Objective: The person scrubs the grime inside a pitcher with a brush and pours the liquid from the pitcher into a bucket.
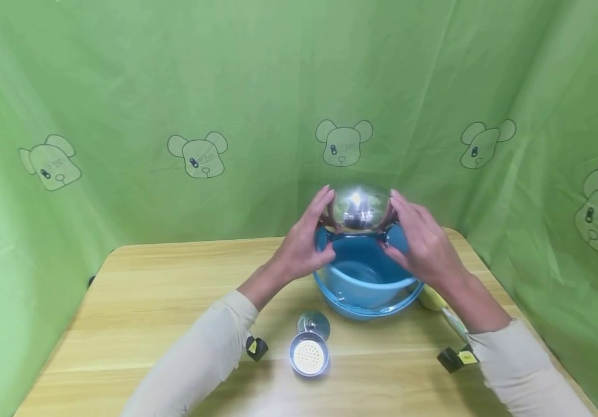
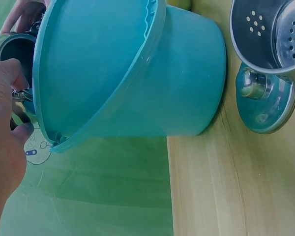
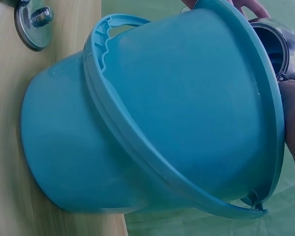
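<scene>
Both hands hold a shiny rounded metal pot (image 1: 358,205) tipped over the blue bucket (image 1: 367,298), its mouth turned down toward the bucket. My left hand (image 1: 301,243) grips the pot's left side, fingers along the wall and thumb near the rim. On the opposite side my right hand (image 1: 426,249) grips it the same way. Wire fittings show by the pot's rim in the left wrist view, where its dark opening (image 2: 18,51) is partly hidden by my fingers. The bucket stands upright with its handle lowered toward me. No liquid can be made out leaving the pot.
In front of the bucket are a round lid (image 1: 313,322) with a knob and a metal strainer cup (image 1: 309,354) with a perforated bottom. A yellow-headed item with a pale handle (image 1: 434,299) lies right of the bucket, partly behind my arm. A green curtain (image 1: 257,202) hangs behind the table.
</scene>
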Action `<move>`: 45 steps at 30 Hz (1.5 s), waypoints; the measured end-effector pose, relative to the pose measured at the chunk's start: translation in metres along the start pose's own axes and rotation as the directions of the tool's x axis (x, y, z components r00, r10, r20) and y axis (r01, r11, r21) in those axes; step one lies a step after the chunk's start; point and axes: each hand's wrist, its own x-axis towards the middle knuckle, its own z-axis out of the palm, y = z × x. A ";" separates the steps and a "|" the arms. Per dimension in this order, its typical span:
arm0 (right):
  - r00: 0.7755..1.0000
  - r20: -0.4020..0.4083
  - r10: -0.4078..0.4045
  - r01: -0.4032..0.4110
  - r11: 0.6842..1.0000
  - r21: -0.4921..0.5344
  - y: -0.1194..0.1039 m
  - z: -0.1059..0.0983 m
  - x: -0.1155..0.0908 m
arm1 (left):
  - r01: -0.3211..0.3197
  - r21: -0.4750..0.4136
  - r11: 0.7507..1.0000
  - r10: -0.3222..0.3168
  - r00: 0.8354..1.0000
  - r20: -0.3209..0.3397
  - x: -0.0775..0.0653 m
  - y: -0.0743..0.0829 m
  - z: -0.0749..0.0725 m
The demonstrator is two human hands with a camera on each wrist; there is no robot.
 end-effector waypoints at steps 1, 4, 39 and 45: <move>1.000 -0.003 -0.002 0.002 1.000 0.003 0.000 0.000 0.000 | -0.005 0.001 1.000 0.005 1.000 -0.001 0.000 0.000 0.000; 1.000 -0.008 -0.010 0.010 1.000 0.013 0.000 0.000 0.001 | -0.020 0.006 1.000 0.020 1.000 -0.002 0.000 0.000 0.001; 0.985 -0.168 -0.026 0.035 0.998 0.050 0.003 0.005 -0.001 | -0.112 0.072 0.991 0.114 0.993 -0.031 0.005 0.006 -0.002; 0.979 -0.204 -0.020 0.029 0.999 0.043 0.003 0.006 0.000 | -0.145 0.101 0.984 0.149 0.988 -0.031 0.008 0.007 -0.002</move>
